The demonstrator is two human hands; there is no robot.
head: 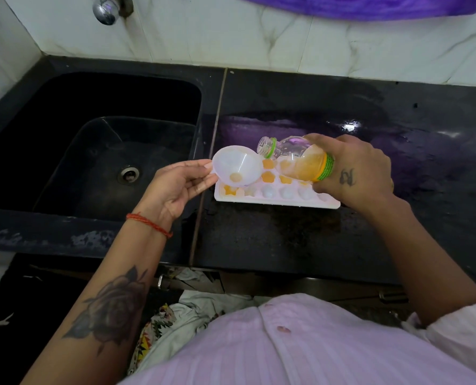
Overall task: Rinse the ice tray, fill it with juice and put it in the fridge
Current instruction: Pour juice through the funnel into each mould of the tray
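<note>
Fingers [200, 173] of the left hand [175, 187] pinch the funnel [238, 169] over the ice tray [275, 194]; right hand [353, 170] wraps the bottle [300, 159] — tip gently, one cell at a time.

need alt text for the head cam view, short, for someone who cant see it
A right hand tips a juice bottle toward a white funnel that the left hand holds over a white ice tray on a black counter. A few tray cells hold orange juice; the near row looks empty. A black sink is at left.
</note>
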